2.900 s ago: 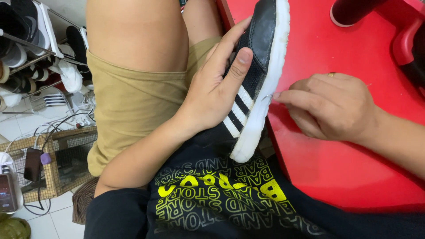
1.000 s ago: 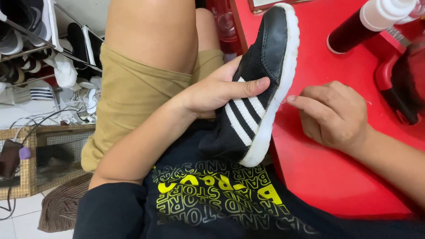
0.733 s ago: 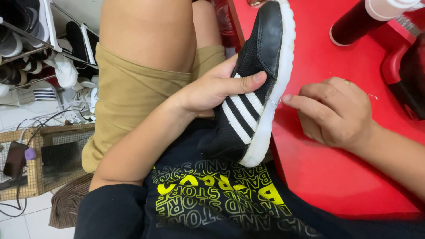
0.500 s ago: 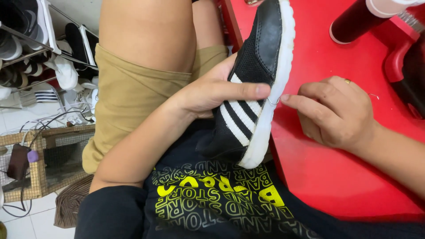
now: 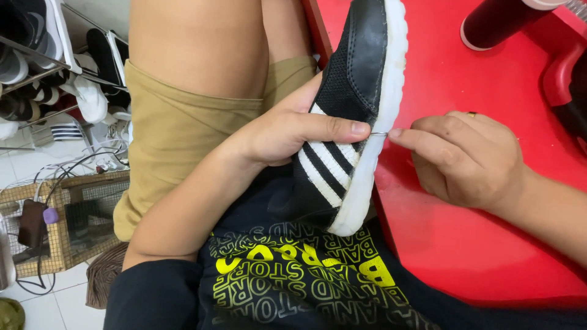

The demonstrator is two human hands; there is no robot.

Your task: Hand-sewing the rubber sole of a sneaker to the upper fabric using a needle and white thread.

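Observation:
A black sneaker [image 5: 361,73] with white side stripes and a white sole stands on its heel against my lap, toe pointing away, beside the edge of a red table [image 5: 489,244]. My left hand [image 5: 293,131] grips its upper, thumb stretched along the side near the sole seam. My right hand [image 5: 465,156] rests on the table with a ring on one finger. It pinches a thin metal needle [image 5: 379,133] that meets the seam between upper and sole.
A dark red bottle [image 5: 498,21] stands at the table's far side, and a red-and-black object [image 5: 565,85] lies at the right edge. Shoe racks [image 5: 36,67] fill the left. A wicker basket [image 5: 58,226] with cables sits on the tiled floor.
The view has shifted slightly. My left thumb has slid along the sneaker's side toward the sole, and my right fingertips have come up to the seam with the needle.

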